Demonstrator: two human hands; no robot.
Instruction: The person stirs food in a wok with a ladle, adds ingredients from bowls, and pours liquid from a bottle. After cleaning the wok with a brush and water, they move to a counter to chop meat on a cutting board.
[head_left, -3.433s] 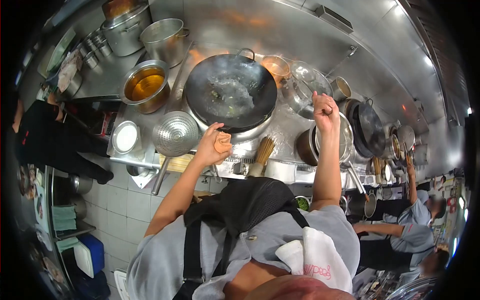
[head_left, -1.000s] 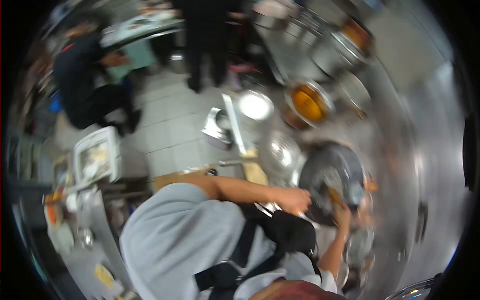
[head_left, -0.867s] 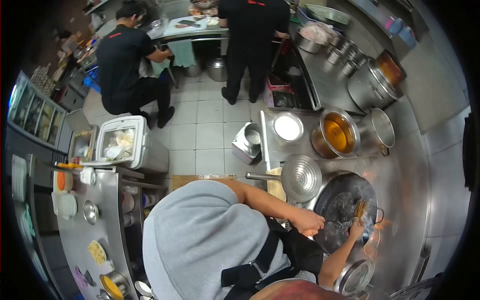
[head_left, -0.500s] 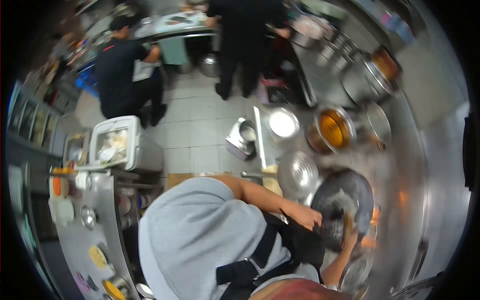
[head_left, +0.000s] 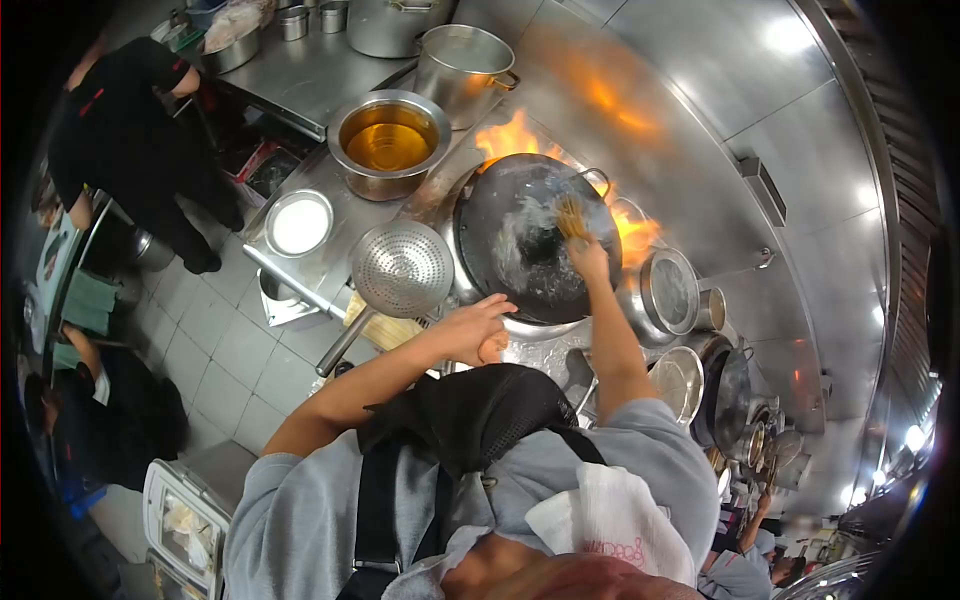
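Observation:
My right hand (head_left: pixel 588 258) is wrapped round a bamboo wok brush (head_left: pixel 571 216), its bristles against the inside of a large dark wok (head_left: pixel 500 215). Pale wet streaks and a dark patch show on the wok's surface. My left hand (head_left: pixel 474 330) is at the wok's near left rim, fingers stretched out and apart, with nothing seen in it. Just left of the wok is a perforated strainer ladle (head_left: pixel 402 265), its handle pointing toward my left forearm.
Flames (head_left: pixel 515 138) rise behind and right of the wok. A pot of amber oil (head_left: pixel 385 145), a tall steel pot (head_left: pixel 465 55) and a white-filled bowl (head_left: pixel 298 222) stand to the left. Steel pans (head_left: pixel 670 290) sit at right. Two people in black work at far left.
The view has swung toward the stove. My left hand has shifted along the near rim with its fingers spread. The brush is at the wok's right side, and flames are larger around it.

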